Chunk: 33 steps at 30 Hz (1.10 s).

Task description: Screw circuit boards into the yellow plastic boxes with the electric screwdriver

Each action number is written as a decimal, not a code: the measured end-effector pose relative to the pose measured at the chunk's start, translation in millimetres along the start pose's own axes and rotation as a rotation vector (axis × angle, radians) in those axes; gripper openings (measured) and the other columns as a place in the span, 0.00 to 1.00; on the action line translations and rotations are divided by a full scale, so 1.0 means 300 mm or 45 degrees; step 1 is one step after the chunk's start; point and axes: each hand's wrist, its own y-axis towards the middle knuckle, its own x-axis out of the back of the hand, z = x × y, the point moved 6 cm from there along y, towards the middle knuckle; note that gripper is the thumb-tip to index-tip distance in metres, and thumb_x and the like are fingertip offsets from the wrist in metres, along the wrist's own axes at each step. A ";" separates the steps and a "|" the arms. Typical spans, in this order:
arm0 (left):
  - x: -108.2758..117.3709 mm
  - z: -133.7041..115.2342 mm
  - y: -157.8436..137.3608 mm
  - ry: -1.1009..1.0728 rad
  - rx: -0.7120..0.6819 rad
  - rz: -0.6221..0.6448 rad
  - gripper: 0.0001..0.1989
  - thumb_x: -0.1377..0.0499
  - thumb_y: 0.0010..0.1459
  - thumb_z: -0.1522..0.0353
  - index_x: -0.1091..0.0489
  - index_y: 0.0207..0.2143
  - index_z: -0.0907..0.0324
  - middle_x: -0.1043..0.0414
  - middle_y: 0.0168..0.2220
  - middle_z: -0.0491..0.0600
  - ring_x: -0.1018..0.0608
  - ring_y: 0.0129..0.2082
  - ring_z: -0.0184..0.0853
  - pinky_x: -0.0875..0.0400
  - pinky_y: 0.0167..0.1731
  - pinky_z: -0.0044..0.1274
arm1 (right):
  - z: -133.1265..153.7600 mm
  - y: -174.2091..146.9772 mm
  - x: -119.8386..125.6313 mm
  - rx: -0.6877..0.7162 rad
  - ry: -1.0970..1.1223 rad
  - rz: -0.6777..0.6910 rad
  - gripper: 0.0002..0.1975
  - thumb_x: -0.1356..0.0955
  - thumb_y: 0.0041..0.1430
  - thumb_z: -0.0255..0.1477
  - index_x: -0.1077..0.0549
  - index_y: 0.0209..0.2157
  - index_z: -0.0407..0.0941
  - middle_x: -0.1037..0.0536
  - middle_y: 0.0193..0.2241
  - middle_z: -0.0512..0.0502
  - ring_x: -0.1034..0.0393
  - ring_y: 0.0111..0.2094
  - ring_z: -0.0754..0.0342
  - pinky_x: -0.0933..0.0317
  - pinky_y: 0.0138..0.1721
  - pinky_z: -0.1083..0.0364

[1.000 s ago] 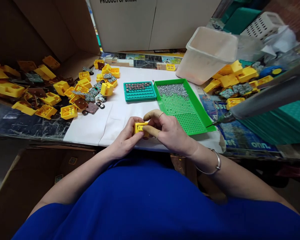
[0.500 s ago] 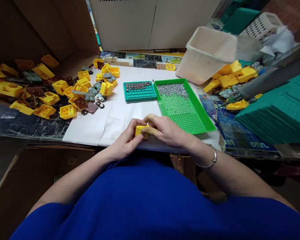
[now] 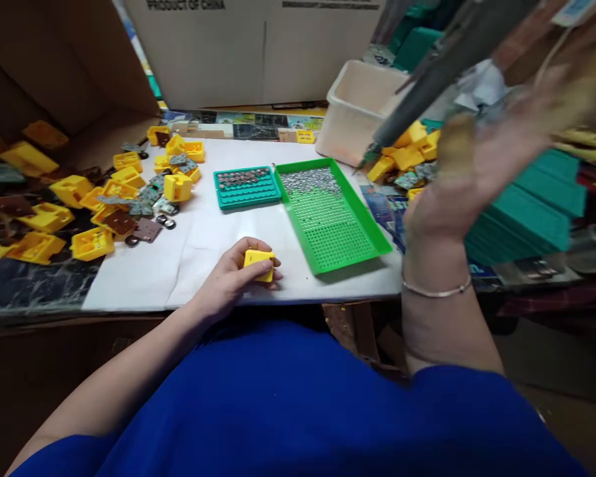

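A small yellow plastic housing is gripped in my left hand, thumb across its face, just above the white sheet near the table's front edge. My right hand is raised at the right, blurred by motion, its thumb and fingers apart with nothing seen in them. Closest to it is a dark, pen-shaped power screwdriver, hanging at a slant with its tip down to the left. Thumb and finger on that hand have tan covers.
A green perforated tray of small screws adjoins a teal ridged tray holding round metal parts. Yellow housings and circuit boards are heaped left. A whitish plastic bin, more housings and stacked teal trays stand right.
My right hand has left the yellow housing and swung up and right, towards the screwdriver. The left hand keeps hold of the housing. The view has turned to the right.
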 end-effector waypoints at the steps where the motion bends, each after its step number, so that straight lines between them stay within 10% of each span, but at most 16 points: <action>1: -0.010 0.000 0.008 0.011 0.020 0.000 0.15 0.33 0.54 0.65 0.34 0.40 0.59 0.24 0.36 0.47 0.20 0.33 0.33 0.24 0.32 0.24 | -0.007 0.006 0.030 -0.018 0.030 -0.052 0.25 0.31 0.57 0.51 0.32 0.48 0.49 0.20 0.35 0.48 0.27 0.43 0.51 0.36 0.41 0.54; 8: -0.085 0.013 0.070 0.048 0.101 0.064 0.14 0.35 0.56 0.61 0.33 0.36 0.60 0.24 0.32 0.48 0.21 0.32 0.33 0.25 0.27 0.22 | -0.113 0.084 0.200 0.154 0.373 -0.516 0.31 0.26 0.49 0.50 0.37 0.49 0.52 0.25 0.52 0.48 0.31 0.54 0.53 0.33 0.50 0.52; 14: -0.090 0.013 0.068 0.114 0.144 0.045 0.13 0.35 0.57 0.61 0.33 0.37 0.59 0.24 0.32 0.47 0.21 0.32 0.33 0.25 0.29 0.22 | -0.084 0.072 0.111 0.283 0.792 -0.388 0.20 0.24 0.50 0.39 0.35 0.39 0.51 0.23 0.39 0.54 0.25 0.41 0.54 0.29 0.47 0.52; 19: -0.083 0.008 0.060 0.130 0.161 0.017 0.13 0.35 0.57 0.60 0.32 0.36 0.59 0.24 0.31 0.47 0.21 0.33 0.34 0.25 0.29 0.23 | -0.115 -0.002 0.117 0.179 0.673 -0.656 0.17 0.27 0.53 0.44 0.36 0.34 0.50 0.31 0.29 0.55 0.33 0.23 0.58 0.34 0.28 0.53; 24: -0.089 0.009 0.064 0.149 0.164 0.008 0.13 0.35 0.56 0.60 0.32 0.36 0.58 0.24 0.31 0.47 0.20 0.33 0.35 0.24 0.29 0.23 | -0.255 -0.032 0.144 -0.139 0.175 -0.782 0.26 0.40 0.55 0.61 0.38 0.37 0.53 0.32 0.26 0.51 0.29 0.28 0.50 0.33 0.33 0.48; 33: -0.093 -0.001 0.062 0.139 0.147 0.001 0.13 0.34 0.55 0.61 0.32 0.35 0.59 0.24 0.31 0.48 0.21 0.31 0.34 0.24 0.28 0.23 | -0.287 -0.043 0.120 -0.197 0.107 -0.858 0.27 0.41 0.57 0.61 0.35 0.42 0.53 0.27 0.27 0.52 0.32 0.26 0.53 0.35 0.33 0.49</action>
